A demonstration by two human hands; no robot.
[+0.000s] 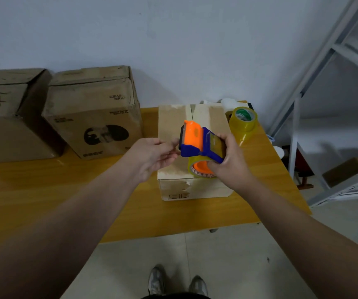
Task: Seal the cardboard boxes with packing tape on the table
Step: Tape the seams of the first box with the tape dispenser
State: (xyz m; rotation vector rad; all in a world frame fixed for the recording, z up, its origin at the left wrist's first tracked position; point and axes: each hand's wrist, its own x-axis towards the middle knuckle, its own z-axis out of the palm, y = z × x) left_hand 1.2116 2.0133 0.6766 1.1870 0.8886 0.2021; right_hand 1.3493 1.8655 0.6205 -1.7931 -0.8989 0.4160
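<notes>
Fingers point(214, 168) of the right hand point(233, 162) wrap the orange-and-blue tape dispenser point(196, 138), held above the small cardboard box point(172, 124) on the desk point(130, 203). The left hand point(152, 156) curls its fingers at the dispenser's blade end; I cannot tell whether they pinch tape. A spare tape roll point(243, 123) stands right of that box, and two larger boxes point(91, 117) stand to its left.

Found small box point(171, 124) on the surface point(65, 186). Saw large box point(91, 113) left of it, further back; second large box point(3, 126) further left. Saw tape roll point(244, 120) beside its far right corner, tape dispenser point(196, 140) above its top.
</notes>
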